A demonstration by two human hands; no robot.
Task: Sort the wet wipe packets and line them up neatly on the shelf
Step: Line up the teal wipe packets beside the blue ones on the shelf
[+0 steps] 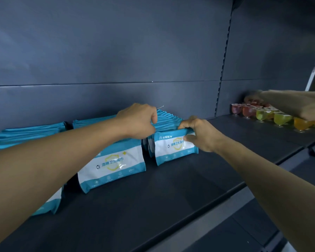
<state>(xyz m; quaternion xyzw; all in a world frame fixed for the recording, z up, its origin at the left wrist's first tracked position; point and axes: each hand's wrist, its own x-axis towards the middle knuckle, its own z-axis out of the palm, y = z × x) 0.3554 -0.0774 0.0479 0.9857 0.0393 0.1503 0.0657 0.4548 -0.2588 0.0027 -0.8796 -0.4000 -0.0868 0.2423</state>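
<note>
Nearest, below my left forearm, a wet wipe packet point(113, 164) stands face-out at the front of its row, presumably as the alignment reference; the print reads 酒精卫生湿巾, with "10" at the lower right. My right hand point(200, 135) pinches the top edge of the front packet point(175, 148) of the next row, thumb on its face, probably to square it. Behind, my left hand point(140, 122) curls over the upright packets point(166, 119), steadying them; further right, on the shelf point(171, 197), stand jelly cups point(262, 114).
</note>
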